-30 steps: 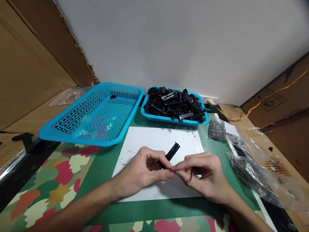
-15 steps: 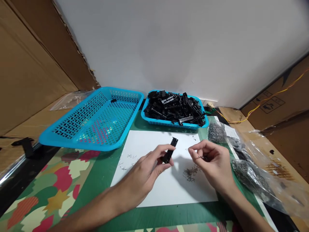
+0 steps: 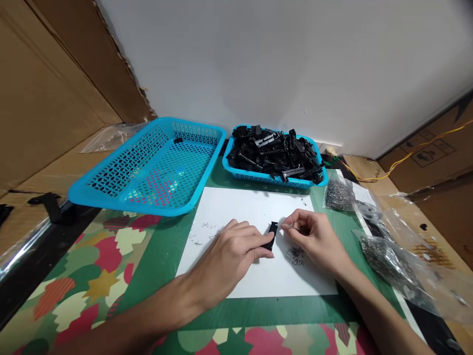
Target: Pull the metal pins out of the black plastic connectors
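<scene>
My left hand [image 3: 240,249] is closed around a narrow black plastic part [image 3: 272,235], holding it at a tilt just above a white sheet of paper [image 3: 258,199]. Its fingers hide the lower portion of that part. Close by on the right, my right hand [image 3: 310,234] pinches a thin metal piece [image 3: 291,227] between thumb and forefinger, its tip pointing at the black part. Whether the two touch I cannot tell. Below the right fingers lies a small heap of thin bent wires [image 3: 295,256]. A few loose wires [image 3: 207,225] are scattered on the sheet's left side.
At the back, a blue basket [image 3: 273,178] is heaped with black plastic parts. A larger blue basket [image 3: 148,209] on the left holds one small black piece [image 3: 178,140]. Plastic bags of metal pieces [image 3: 338,195] lie on the right. Yellow and red cables [image 3: 393,170] run behind them.
My left hand has turned over and lowered the black part toward the paper. My right hand has come closer to it with the thin metal piece. The view has shifted slightly.
</scene>
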`<state>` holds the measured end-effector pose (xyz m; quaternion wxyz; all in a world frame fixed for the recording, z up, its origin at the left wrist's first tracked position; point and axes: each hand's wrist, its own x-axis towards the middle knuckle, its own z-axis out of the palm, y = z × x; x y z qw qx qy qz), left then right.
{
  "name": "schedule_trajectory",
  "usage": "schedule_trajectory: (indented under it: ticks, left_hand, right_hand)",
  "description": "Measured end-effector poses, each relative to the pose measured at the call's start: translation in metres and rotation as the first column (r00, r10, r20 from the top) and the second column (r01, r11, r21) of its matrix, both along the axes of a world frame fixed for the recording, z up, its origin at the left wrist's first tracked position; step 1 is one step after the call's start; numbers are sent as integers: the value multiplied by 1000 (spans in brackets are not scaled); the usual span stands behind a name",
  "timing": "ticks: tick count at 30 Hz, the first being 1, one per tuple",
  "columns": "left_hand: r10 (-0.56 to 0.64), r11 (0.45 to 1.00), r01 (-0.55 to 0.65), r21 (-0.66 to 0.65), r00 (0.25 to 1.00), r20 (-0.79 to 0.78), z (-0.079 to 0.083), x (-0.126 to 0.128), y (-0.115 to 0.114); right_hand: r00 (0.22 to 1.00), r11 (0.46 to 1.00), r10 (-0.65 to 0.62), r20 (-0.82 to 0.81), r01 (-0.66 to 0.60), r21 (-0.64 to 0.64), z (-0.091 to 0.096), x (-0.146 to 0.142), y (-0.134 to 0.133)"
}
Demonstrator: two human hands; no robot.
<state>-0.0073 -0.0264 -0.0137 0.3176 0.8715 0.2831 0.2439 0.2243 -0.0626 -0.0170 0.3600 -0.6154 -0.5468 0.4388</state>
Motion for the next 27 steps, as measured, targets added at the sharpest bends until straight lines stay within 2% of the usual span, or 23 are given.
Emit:
schedule_trajectory:
  ticks: [3,6,16,27]
  left_hand:
    - [78,990,-80,-117,997,-25,1,2,-2]
    - [90,980,-94,-174,995,-31,1,2,-2]
    - [10,987,-18,-162,998,-54,-1,2,-1]
    - [26,980,-35,-195,998,-49,-1,4,1]
  right_hand:
    - [997,1000,-17,76,16,19,-3,-2,-1]
    - [989,999,-42,143,38,30,-5,-4,-1]
    - [950,994,-98,296,78,79,-8,-12,-7]
    - [911,995,-80,404,48,89,-5,-14,-9]
